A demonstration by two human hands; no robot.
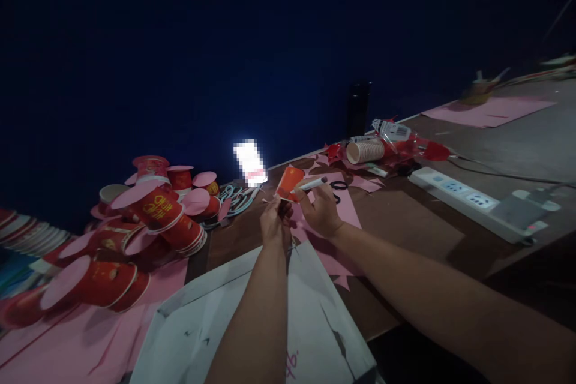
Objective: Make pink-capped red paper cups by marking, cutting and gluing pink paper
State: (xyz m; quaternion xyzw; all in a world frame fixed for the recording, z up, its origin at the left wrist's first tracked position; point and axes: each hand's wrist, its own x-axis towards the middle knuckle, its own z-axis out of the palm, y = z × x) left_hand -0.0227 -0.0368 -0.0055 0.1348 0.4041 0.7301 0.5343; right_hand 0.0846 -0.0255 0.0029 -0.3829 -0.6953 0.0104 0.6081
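My left hand [274, 225] is closed around the base of a small red paper cup [290, 180]. Gripped in my right hand [323, 210] is a white marker pen [310, 184], its front end close to the cup's side; whether the tip touches I cannot tell. Pink paper [353, 210] lies beneath my right hand, with the black handles of a pair of scissors [338, 185] on it. To the left, several red paper cups with pink paper discs on them are piled, one cup [157, 207] bearing yellow writing.
A white box [216, 300] stands under my forearms. At the right lies a power strip [468, 198] with a plug in it. Farther back are a stack of paper cups [366, 151] in plastic and a dark bottle-like object [359, 108]. A bright, blurred-out screen [249, 162] glows behind the cup.
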